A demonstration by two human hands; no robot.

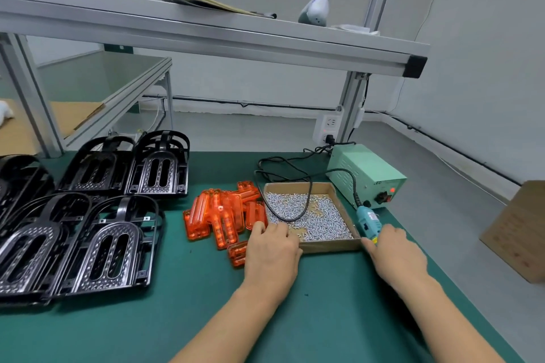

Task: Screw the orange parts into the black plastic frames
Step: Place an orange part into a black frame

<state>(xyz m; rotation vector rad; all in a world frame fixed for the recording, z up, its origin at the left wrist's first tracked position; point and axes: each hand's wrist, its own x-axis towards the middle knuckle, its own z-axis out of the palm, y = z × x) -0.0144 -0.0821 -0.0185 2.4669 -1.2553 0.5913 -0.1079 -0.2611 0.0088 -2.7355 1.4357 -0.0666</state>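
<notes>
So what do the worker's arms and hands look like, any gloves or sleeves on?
Both are bare. The left hand and right hand wear no gloves, and no rings, watch or wristband show. Both forearms are uncovered right to the bottom edge of the picture, so no sleeve is in view. No markings, tape or cables are on either arm.

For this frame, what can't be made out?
Head view only:
- Left hand: fingertips are hidden by its own back, so any screw pick from the cardboard tray is unseen.
- Right hand: motion blur obscures its grip on the teal screwdriver.
- Black frames: the leftmost are cut by the left edge.
</notes>
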